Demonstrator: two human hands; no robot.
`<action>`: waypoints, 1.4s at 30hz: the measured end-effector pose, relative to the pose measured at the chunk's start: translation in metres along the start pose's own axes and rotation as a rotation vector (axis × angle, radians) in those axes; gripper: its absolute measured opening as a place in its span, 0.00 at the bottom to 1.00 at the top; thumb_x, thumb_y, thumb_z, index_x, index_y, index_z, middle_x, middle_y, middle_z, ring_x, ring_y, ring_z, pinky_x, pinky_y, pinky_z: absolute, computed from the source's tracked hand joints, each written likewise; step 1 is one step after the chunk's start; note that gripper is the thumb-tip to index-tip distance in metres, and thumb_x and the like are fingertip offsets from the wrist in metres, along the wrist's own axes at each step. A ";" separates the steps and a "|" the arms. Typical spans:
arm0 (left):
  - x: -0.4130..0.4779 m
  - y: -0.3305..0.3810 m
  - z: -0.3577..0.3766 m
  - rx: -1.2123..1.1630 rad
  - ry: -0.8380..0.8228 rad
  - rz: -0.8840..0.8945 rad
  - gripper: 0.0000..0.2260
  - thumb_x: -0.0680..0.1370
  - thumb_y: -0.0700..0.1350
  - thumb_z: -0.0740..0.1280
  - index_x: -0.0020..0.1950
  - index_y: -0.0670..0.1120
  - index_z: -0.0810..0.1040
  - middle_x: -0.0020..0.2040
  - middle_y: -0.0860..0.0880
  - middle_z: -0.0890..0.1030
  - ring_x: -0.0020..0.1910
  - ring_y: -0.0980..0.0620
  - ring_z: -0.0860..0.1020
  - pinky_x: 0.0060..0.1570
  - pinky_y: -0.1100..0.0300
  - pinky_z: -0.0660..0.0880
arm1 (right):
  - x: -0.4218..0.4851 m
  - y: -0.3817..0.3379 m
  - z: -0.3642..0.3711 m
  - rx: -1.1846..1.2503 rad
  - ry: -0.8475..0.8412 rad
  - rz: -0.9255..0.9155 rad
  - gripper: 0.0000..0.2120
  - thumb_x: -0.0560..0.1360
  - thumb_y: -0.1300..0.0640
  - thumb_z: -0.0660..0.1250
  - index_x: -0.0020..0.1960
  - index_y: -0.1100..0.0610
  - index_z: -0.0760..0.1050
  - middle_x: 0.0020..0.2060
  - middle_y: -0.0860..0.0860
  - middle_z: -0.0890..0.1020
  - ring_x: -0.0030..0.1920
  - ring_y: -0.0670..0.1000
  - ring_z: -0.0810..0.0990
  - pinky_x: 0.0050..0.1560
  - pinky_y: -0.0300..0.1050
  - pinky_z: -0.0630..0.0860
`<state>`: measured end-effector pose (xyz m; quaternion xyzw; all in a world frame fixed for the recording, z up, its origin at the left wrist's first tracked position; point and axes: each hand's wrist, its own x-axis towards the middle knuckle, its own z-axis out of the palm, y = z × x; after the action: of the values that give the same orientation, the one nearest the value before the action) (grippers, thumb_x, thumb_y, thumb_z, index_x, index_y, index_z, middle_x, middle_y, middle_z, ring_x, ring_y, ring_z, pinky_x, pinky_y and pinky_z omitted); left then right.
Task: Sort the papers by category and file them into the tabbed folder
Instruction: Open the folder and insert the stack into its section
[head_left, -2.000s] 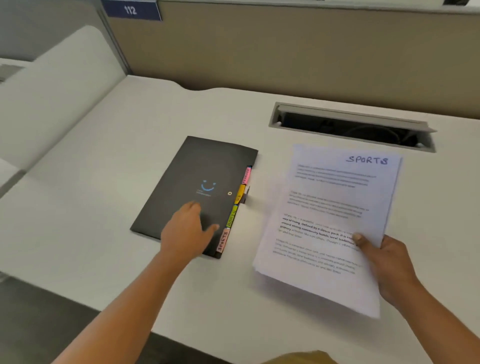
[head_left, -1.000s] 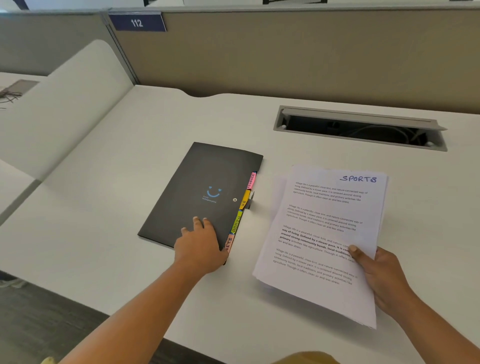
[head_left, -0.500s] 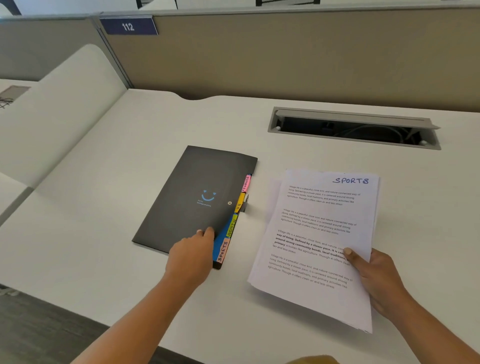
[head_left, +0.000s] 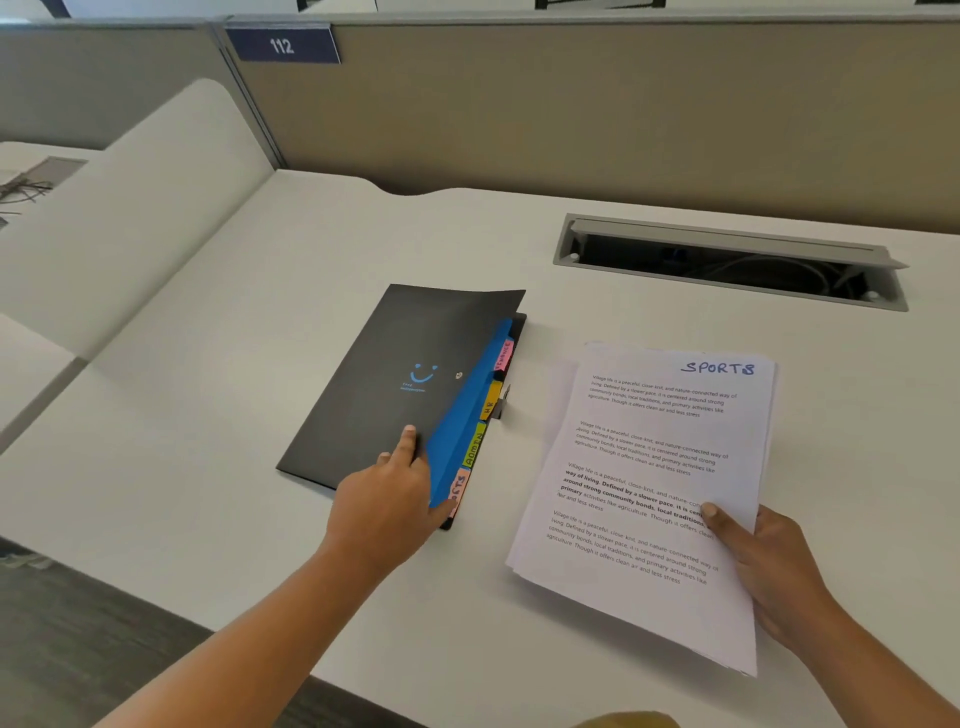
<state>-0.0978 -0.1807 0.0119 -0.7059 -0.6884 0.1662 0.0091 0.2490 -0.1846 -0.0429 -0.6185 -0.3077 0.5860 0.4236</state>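
A black folder (head_left: 384, 384) with a small blue smiling mark lies flat on the white desk (head_left: 234, 338), a little left of the frame's centre. The left hand (head_left: 387, 499) pinches the lower right corner of its cover (head_left: 447, 317): the index finger lies on top and the thumb is tucked beneath, by the lowest tab. The cover's right edge stands raised off the pages below, baring a blue divider (head_left: 462, 431) inside. Coloured tabs (head_left: 488, 405) run down the folder's right edge: pink at the top, then yellow marked HR, green marked ADMIN, and a pink one at the bottom that the thumb partly hides.

At the right of the frame the right hand (head_left: 763, 561) holds a stack of papers (head_left: 649, 467) at its lower right edge, thumb on the top sheet and fingers under. The top sheet bears printed paragraphs and SPORTS handwritten in blue at its upper right corner. The stack is near the folder but apart from it.

Toward the upper right a grey cable slot (head_left: 727, 260) is sunk into the desk, its lid tilted open, with cables inside. A beige partition (head_left: 571, 104) spans the top, with a blue number plate (head_left: 283, 45) reading 112 at upper left
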 end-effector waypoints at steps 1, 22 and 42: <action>-0.001 0.000 0.004 0.005 0.016 0.002 0.29 0.80 0.60 0.59 0.76 0.46 0.62 0.79 0.49 0.57 0.58 0.51 0.79 0.35 0.59 0.76 | 0.001 0.000 0.000 0.001 0.010 0.007 0.13 0.72 0.53 0.74 0.53 0.58 0.80 0.50 0.58 0.86 0.42 0.55 0.87 0.54 0.60 0.79; 0.002 -0.010 0.017 -0.074 0.143 0.158 0.36 0.69 0.37 0.74 0.75 0.48 0.67 0.72 0.43 0.72 0.47 0.47 0.84 0.29 0.58 0.77 | -0.003 -0.003 0.000 -0.012 -0.017 0.021 0.51 0.37 0.30 0.80 0.53 0.58 0.81 0.47 0.54 0.87 0.46 0.58 0.86 0.54 0.60 0.79; 0.003 -0.026 -0.002 -0.033 0.173 0.161 0.26 0.61 0.59 0.80 0.50 0.43 0.85 0.59 0.48 0.83 0.24 0.52 0.79 0.19 0.66 0.61 | -0.006 -0.034 0.012 0.047 -0.052 -0.046 0.45 0.41 0.36 0.83 0.53 0.57 0.81 0.46 0.53 0.87 0.41 0.54 0.87 0.36 0.47 0.83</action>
<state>-0.1220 -0.1762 0.0192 -0.7708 -0.6287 0.0935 0.0436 0.2407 -0.1721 -0.0092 -0.5856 -0.3189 0.5990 0.4434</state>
